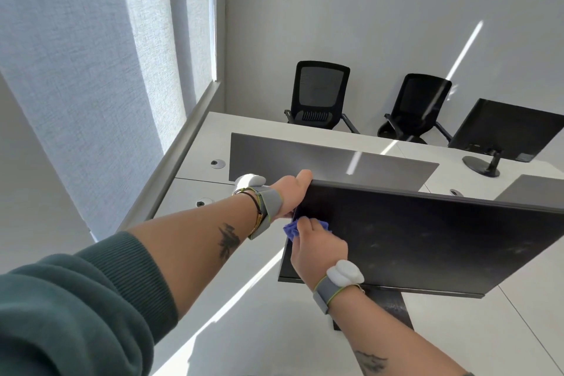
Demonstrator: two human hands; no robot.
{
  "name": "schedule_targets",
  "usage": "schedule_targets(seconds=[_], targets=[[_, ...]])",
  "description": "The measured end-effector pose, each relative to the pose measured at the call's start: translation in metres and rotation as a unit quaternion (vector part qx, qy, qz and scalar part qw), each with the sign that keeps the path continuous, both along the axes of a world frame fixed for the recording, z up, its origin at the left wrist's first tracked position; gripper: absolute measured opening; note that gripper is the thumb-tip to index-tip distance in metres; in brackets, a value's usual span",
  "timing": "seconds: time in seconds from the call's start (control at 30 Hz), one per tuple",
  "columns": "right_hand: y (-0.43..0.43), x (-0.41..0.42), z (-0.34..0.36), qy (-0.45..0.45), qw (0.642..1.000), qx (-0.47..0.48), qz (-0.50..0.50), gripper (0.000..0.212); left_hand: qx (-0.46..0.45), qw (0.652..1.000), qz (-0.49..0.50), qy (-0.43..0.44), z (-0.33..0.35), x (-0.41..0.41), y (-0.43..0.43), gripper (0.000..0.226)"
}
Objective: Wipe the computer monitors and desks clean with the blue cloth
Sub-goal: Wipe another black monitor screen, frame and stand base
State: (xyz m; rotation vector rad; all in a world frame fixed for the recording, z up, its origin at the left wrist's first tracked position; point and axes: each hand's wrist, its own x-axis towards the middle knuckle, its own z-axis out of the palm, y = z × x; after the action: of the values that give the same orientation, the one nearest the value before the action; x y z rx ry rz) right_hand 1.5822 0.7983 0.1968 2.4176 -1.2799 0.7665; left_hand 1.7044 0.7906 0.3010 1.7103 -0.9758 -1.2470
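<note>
**Fig. 1: Blue cloth at near monitor's upper-left corner**

R hand (317,250): fingers bunched round blue cloth (291,229), pressing it on near monitor (427,238) by its left edge. Cloth looks soft, light; I'd keep it wadded. L hand (293,192) clamps the top corner, thumb over the edge; I judge the screen tippy w/o that. White desk (274,330) beneath; divider (305,159), second monitor (503,128), chairs (320,94) beyond.

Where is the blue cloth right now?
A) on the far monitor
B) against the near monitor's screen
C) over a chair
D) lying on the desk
B: the right hand holds the blue cloth against the screen of the near monitor, by its left edge, while the left hand grips its top corner.
</note>
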Motion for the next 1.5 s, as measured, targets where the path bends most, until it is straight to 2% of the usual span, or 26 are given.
schedule_targets(seconds=[0.1, 0.2, 0.23, 0.33, 0.4, 0.47, 0.5, 0.53, 0.6, 0.67, 0.73, 0.83, 0.9, 0.97, 1.03, 1.1, 1.2, 1.27, 1.37, 1.43, 1.5], targets=[[-0.003, -0.002, 0.025, -0.116, 0.993, -0.021, -0.03, 0.013, 0.007, 1.0, -0.005, 0.001, -0.002, -0.001, -0.005, 0.051], [-0.008, 0.0, 0.06, -0.238, 0.97, -0.039, -0.023, 0.018, 0.016, 1.0, -0.01, 0.004, -0.002, 0.0, -0.003, 0.044], [-0.009, 0.002, 0.063, -0.238, 0.97, -0.041, -0.022, 0.018, 0.015, 1.0, -0.012, 0.015, -0.002, -0.002, -0.005, 0.04], [-0.003, 0.007, 0.04, -0.165, 0.986, -0.013, -0.034, 0.016, 0.0, 1.0, 0.015, 0.015, 0.005, -0.002, -0.002, 0.039], [0.006, 0.005, 0.012, -0.094, 0.991, 0.082, -0.039, 0.012, -0.009, 1.0, 0.014, 0.0, 0.003, -0.003, -0.003, 0.043], [0.008, 0.002, -0.004, -0.032, 0.982, 0.185, -0.035, 0.014, -0.006, 1.0, 0.014, -0.001, 0.003, -0.002, -0.002, 0.044], [0.007, 0.001, -0.004, -0.025, 0.978, 0.2, -0.043, 0.015, -0.003, 1.0, 0.018, 0.01, 0.003, -0.004, -0.001, 0.044], [0.005, -0.001, 0.0, -0.042, 0.98, 0.186, -0.049, 0.014, -0.006, 1.0, 0.019, 0.013, 0.003, -0.005, -0.002, 0.044], [0.003, 0.001, 0.014, -0.119, 0.988, 0.088, -0.041, 0.012, 0.002, 1.0, 0.021, 0.015, 0.002, -0.004, -0.006, 0.044], [-0.003, 0.005, 0.031, -0.201, 0.98, 0.011, -0.007, 0.02, 0.011, 0.999, 0.012, 0.033, 0.0, -0.002, -0.008, 0.04], [-0.005, 0.008, 0.043, -0.224, 0.974, -0.026, 0.01, 0.02, 0.026, 0.998, -0.006, 0.055, -0.004, 0.001, -0.008, 0.037], [-0.003, 0.01, 0.031, -0.111, 0.993, -0.03, -0.004, 0.014, 0.034, 0.998, -0.005, 0.052, -0.003, 0.005, -0.008, 0.038], [0.001, 0.007, 0.006, -0.035, 0.999, 0.015, 0.0, 0.026, 0.031, 0.998, -0.002, 0.052, -0.004, 0.007, -0.01, 0.04], [0.001, 0.004, -0.012, 0.004, 0.999, 0.05, 0.003, 0.033, 0.029, 0.997, -0.003, 0.07, -0.004, 0.007, -0.009, 0.041], [-0.001, 0.003, -0.009, -0.006, 0.998, 0.061, 0.002, 0.026, 0.026, 0.997, -0.002, 0.071, -0.006, 0.007, -0.011, 0.048], [-0.002, 0.003, 0.006, -0.066, 0.997, 0.043, -0.001, 0.009, 0.02, 0.998, 0.001, 0.052, -0.008, 0.007, -0.014, 0.048], [-0.006, 0.005, 0.042, -0.203, 0.979, -0.013, 0.002, 0.017, 0.026, 0.998, -0.003, 0.056, -0.009, 0.006, -0.015, 0.037], [-0.009, 0.005, 0.052, -0.239, 0.97, -0.031, 0.011, 0.015, 0.028, 0.998, -0.011, 0.06, -0.008, 0.003, -0.014, 0.035], [-0.008, 0.002, 0.031, -0.16, 0.986, -0.046, 0.002, 0.015, 0.025, 0.998, 0.008, 0.051, -0.007, 0.002, -0.013, 0.038], [-0.005, -0.003, 0.004, -0.104, 0.994, -0.015, -0.006, 0.011, 0.022, 0.998, 0.021, 0.057, -0.008, 0.003, -0.012, 0.038], [-0.002, -0.008, -0.013, -0.058, 0.998, 0.026, -0.007, 0.021, 0.024, 0.997, 0.019, 0.065, -0.009, 0.004, -0.01, 0.04]])
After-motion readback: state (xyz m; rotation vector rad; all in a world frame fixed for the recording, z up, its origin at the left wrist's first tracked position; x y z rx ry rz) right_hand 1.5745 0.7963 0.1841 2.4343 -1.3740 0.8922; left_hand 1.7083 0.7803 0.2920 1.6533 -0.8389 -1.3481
